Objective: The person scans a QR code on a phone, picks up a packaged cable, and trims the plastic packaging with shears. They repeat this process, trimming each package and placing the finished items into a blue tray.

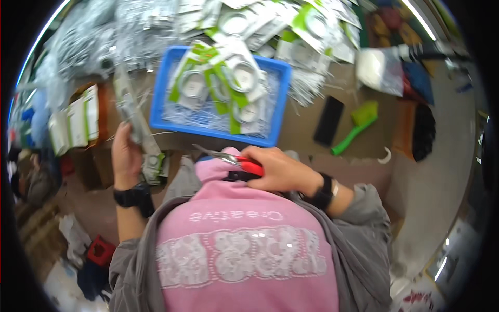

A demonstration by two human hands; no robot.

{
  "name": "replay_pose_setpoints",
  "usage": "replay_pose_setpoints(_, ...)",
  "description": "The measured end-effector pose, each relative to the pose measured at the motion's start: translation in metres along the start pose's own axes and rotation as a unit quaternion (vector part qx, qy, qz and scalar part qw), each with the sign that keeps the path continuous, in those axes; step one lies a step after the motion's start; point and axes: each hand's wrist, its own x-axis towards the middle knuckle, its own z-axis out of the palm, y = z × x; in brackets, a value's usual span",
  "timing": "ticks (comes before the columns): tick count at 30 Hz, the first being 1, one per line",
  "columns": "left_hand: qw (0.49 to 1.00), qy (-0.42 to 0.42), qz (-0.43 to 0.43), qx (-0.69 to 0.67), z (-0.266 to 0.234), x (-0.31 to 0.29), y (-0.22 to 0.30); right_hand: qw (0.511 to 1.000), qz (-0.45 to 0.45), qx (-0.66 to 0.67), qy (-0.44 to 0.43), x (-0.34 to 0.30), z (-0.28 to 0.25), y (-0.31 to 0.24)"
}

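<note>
My right hand [283, 169] is closed round the red handles of a pair of pliers [250, 165], held in front of my pink top with the metal jaws pointing left. At the left edge of the work table, my left hand [127, 156] grips a long clear plastic strip [136, 117], which is blurred. A small green-and-white package [153, 167] hangs beside that hand. Ahead of both hands sits a blue tray [215, 136] holding thin whitish pieces, with several green-and-white packages of coiled white cable [192, 86] on top.
Clear plastic bags [93, 44] heap up at the far left, with more cable packages [291, 26] piled at the back. An orange box [100, 112] of packages stands left. Right of the tray lie a black rectangular object [329, 120] and a green brush [356, 134].
</note>
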Motion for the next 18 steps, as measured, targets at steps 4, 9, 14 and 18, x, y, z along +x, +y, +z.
replay_pose_setpoints(4, 0.974, -0.184, -0.107, -0.077, -0.029, -0.003, 0.002, 0.997, -0.010, -0.070, 0.006, -0.009, -0.046, 0.039)
replay_pose_setpoints(9, 0.949, -0.176, -0.241, 0.102, -0.029, -0.020, -0.006, 0.996, 0.056, 0.070, -0.014, -0.067, -0.072, 0.088)
replay_pose_setpoints(14, 0.899, -0.191, -0.356, 0.170, -0.040, -0.030, -0.038, 0.986, 0.039, 0.163, -0.008, -0.081, -0.038, 0.103)
replay_pose_setpoints(18, 0.897, -0.166, -0.353, 0.210, -0.016, -0.047, -0.050, 0.998, -0.004, 0.060, -0.012, -0.058, -0.021, 0.100)
